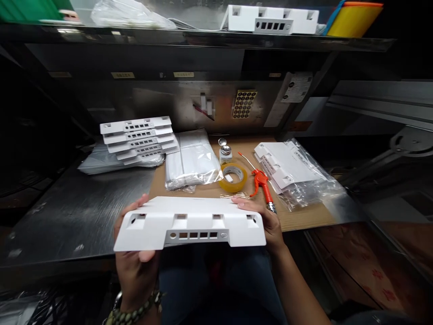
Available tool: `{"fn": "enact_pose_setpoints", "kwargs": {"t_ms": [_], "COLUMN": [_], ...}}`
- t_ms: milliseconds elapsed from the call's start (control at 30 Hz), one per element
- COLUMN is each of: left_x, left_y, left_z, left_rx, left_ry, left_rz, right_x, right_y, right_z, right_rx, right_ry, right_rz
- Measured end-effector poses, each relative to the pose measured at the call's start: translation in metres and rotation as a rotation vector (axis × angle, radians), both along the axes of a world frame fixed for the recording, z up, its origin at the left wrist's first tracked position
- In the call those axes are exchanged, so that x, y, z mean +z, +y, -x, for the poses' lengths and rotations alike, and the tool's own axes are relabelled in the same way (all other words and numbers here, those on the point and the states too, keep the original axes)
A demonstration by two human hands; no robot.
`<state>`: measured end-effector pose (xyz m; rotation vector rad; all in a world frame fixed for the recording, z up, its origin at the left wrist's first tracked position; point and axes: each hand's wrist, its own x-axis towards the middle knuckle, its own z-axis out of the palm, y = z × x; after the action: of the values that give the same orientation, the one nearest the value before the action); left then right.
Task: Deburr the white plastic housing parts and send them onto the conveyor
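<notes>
A white plastic housing with a grey port panel is held level in front of me, its slots and port openings facing me. My left hand grips its left end, thumb at the lower edge and fingers behind. At the right end, my right hand is wrapped round the back corner, with fingertips on the upper face. Behind the housing on the cardboard lie a roll of yellow tape, an orange air gun and a small dispenser bottle with a metal top.
Stacked housings rest on plastic bags at the left. A pile of bags lies mid-table. More housings with clear plastic are at the right. The shelf above holds another housing and a yellow container.
</notes>
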<state>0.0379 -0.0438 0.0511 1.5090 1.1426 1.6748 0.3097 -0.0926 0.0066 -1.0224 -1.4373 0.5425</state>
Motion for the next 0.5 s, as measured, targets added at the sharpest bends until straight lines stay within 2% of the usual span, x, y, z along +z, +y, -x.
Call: {"fn": "enact_pose_setpoints", "kwargs": {"t_ms": [133,200,233,300,400,467,500], "left_x": [-0.005,-0.007,-0.007,-0.009,-0.016,-0.024,-0.029], "left_y": [-0.003,-0.002,0.0,0.005,0.011,0.012,0.013], "left_z": [-0.006,-0.007,-0.006,0.0,0.02,0.037,0.045], "left_rx": [-0.039,-0.096,-0.137,-0.219,-0.372,-0.437,-0.446], "left_ry": [-0.03,-0.194,-0.316,-0.549,-0.663,-0.653,-0.655], "left_rz": [-0.018,0.048,0.135,0.428,0.88,0.981,0.98], "right_x": [-0.012,-0.018,-0.02,-0.022,-0.015,-0.004,0.003], "right_y": [0.0,-0.001,-0.002,-0.003,0.002,0.015,0.026], "right_z": [-0.006,-0.008,-0.009,-0.011,-0.015,-0.022,-0.027], "right_rx": [-0.011,-0.02,-0.025,-0.016,0.111,0.212,0.204], "right_ry": [0.003,-0.007,-0.014,-0.036,-0.152,-0.318,-0.432], "right_rz": [-0.009,-0.03,-0.047,-0.083,-0.129,-0.123,-0.069]}}
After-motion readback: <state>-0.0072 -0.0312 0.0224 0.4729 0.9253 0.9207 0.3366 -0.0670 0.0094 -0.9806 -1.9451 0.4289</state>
